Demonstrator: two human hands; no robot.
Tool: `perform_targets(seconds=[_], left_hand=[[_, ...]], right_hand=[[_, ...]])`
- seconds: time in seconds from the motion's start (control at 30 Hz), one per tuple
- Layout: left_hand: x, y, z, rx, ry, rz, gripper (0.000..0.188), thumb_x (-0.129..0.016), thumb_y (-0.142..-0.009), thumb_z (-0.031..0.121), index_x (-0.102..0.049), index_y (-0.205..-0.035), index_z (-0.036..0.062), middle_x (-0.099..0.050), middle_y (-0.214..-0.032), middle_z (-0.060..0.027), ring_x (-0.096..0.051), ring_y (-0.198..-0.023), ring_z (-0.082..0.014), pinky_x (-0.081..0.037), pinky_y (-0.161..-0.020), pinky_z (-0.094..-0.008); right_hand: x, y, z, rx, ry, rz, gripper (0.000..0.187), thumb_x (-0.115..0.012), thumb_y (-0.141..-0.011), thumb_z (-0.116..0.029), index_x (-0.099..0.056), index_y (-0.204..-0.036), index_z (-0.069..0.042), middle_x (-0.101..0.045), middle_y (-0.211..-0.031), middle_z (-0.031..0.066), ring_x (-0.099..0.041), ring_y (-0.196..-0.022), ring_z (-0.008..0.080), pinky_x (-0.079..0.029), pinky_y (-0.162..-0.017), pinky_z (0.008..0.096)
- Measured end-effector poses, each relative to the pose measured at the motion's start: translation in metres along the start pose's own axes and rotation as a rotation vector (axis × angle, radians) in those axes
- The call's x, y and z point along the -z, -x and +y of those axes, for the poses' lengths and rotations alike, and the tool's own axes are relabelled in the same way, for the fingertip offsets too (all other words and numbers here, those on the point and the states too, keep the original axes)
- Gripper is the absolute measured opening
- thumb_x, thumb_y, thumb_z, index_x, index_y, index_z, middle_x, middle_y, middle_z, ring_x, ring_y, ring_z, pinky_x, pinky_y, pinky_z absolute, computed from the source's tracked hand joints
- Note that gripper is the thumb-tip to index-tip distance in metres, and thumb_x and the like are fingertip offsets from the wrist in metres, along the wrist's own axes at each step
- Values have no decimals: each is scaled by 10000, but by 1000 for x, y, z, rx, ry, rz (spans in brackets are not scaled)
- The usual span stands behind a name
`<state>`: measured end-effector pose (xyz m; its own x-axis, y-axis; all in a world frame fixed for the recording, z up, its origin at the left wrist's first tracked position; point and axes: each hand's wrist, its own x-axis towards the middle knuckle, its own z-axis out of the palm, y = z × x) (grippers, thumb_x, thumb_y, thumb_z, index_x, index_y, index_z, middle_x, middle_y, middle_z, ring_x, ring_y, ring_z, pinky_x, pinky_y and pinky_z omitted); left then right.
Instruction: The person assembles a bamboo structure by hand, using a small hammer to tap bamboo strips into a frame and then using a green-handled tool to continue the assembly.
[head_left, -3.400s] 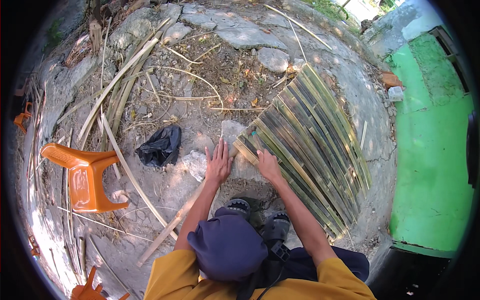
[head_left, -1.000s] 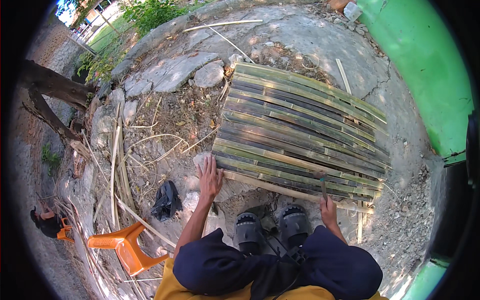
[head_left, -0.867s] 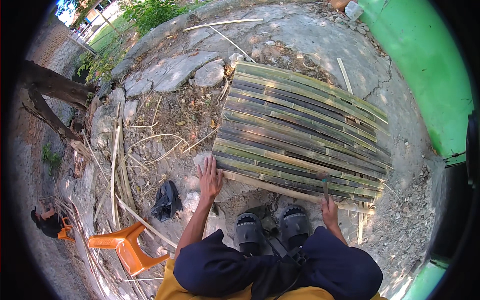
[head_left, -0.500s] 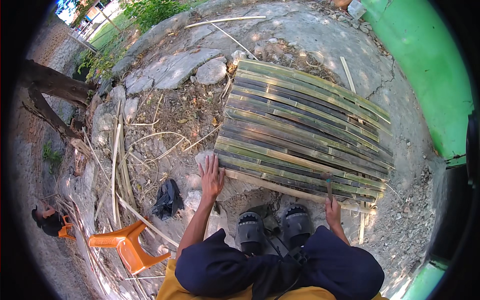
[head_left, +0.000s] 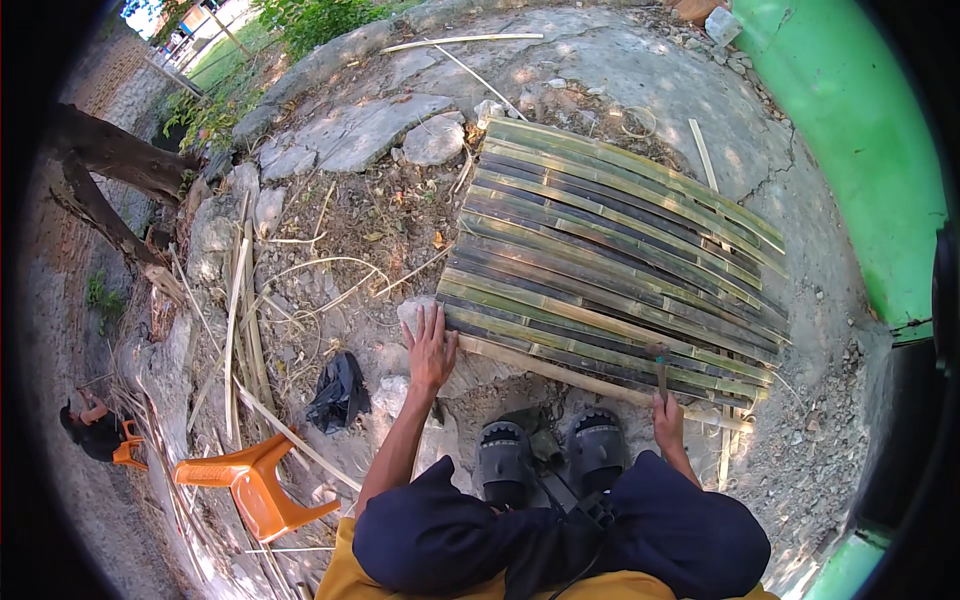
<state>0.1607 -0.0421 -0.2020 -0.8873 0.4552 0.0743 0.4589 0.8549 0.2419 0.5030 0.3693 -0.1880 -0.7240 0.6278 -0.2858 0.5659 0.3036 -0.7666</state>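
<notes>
A panel of split bamboo slats (head_left: 600, 255), green and dark brown, lies in front of me on the ground. My left hand (head_left: 431, 350) rests at the panel's near left corner, fingers spread, next to the end of the nearest pale bamboo strip (head_left: 560, 375). At the near right part of the panel, my right hand (head_left: 668, 423) is closed around the handle of a hammer (head_left: 660, 365). Its small dark head points away from me, over the slats. Whether the head touches them I cannot tell.
An orange plastic stool (head_left: 258, 486) lies tipped at the left, near loose bamboo strips (head_left: 240, 330) and a black plastic bag (head_left: 338, 393). Stone slabs (head_left: 350, 135) lie far left. A green wall (head_left: 850, 130) bounds the right. Another person (head_left: 92, 428) sits at the far left.
The whole view has shifted slightly, with the panel a little further right and lower. Both hands keep nearly the same places, and the hammer is still in my right hand.
</notes>
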Motion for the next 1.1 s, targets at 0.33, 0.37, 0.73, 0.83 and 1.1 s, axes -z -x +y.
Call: perform_targets(seconds=[0.33, 0.37, 0.73, 0.83, 1.1], left_hand=[[0, 3, 0, 9, 61, 26, 654, -591, -1046, 341, -412, -1592, 30, -377, -1687, -142, -246, -1601, -366, -116, -1282, -640], [0, 2, 2, 9, 63, 25, 654, -591, -1046, 341, -412, -1592, 30, -377, -1687, -142, -246, -1601, -366, -116, -1282, -640], [-2, -3, 1, 98, 297, 125, 614, -719, -963, 282, -516, -1507, 83, -398, -1668, -172, -258, -1590, -409, -159, -1263, -658], [0, -4, 1, 119, 335, 107, 588, -723, -958, 279, -543, -1485, 94, -398, -1667, -180, -267, -1584, -420, -175, -1257, -662], [1, -11, 0, 139, 425, 106, 550, -742, -925, 198, -585, -1441, 95, -413, -1663, -174, -281, -1581, -422, -177, -1261, -659]], right_hand=[[1, 4, -5, 17, 3, 9, 360, -549, -1094, -360, -583, -936, -39, -515, -607, 27, -515, -545, 138, -396, -524, 358], [1, 4, -3, 23, 17, 11, 360, -549, -1093, -359, -585, -936, -37, -521, -607, 31, -520, -545, 145, -400, -526, 362], [0, 4, 1, 22, 50, 1, 390, -533, -1091, -381, -620, -1025, -7, -541, -627, 116, -562, -564, 240, -414, -561, 424], [0, 4, 0, 18, 52, -8, 385, -534, -1091, -376, -621, -1032, -6, -538, -628, 119, -564, -565, 242, -413, -560, 427], [3, 3, -1, 24, 74, 23, 415, -546, -1091, -408, -597, -932, -28, -549, -613, 54, -547, -554, 185, -417, -543, 388]])
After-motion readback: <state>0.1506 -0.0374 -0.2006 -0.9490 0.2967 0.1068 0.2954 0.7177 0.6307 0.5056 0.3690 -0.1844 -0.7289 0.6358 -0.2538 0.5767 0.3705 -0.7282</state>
